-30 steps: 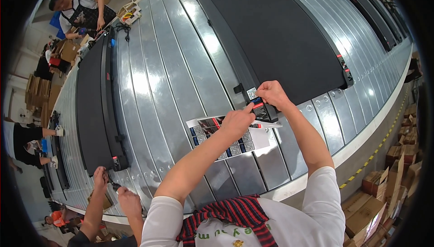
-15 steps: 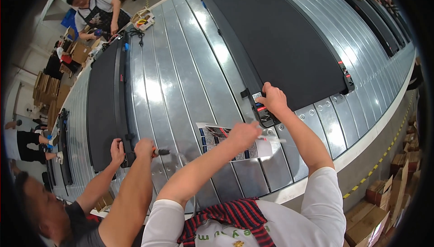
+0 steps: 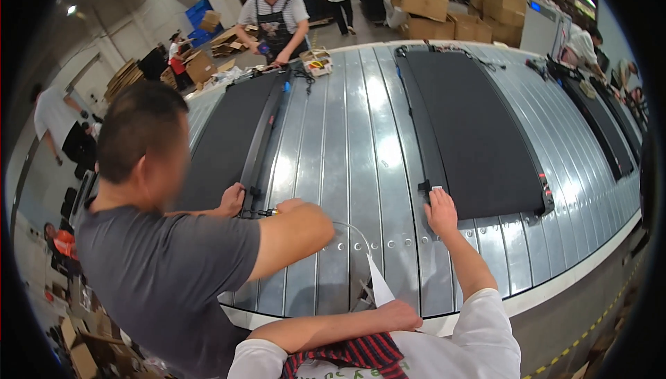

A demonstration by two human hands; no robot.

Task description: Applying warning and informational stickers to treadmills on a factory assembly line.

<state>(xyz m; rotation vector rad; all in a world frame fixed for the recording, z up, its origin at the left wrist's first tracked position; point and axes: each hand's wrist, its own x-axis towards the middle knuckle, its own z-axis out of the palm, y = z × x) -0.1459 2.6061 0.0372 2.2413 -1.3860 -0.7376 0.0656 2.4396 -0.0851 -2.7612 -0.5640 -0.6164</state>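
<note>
A flat treadmill (image 3: 472, 136) with a black belt and dark side rails lies lengthwise in front of me. At its near left corner my right hand (image 3: 441, 211) lies with fingers stretched out over the end of the rail. A small white label (image 3: 436, 188) shows at its fingertips, and the hand hides the rest of that corner. My left hand (image 3: 401, 315) is closed, close to my body at the table's near edge. From it a white sheet (image 3: 379, 283) sticks up, seen nearly edge-on; the exact grip is hidden.
On my left a co-worker (image 3: 152, 240) leans over a second treadmill (image 3: 232, 119), holding a tool. Another person (image 3: 274, 18) stands at the far side near a small tool box (image 3: 318, 62). A thin hose (image 3: 357, 230) curves over the metal-slatted table (image 3: 340, 171). More treadmills (image 3: 596, 122) lie at right.
My left hand has pulled back towards my body with the sheet, which lay on the table. My right hand has flattened over the rail corner. The co-worker has leaned farther in; my view has tilted up.
</note>
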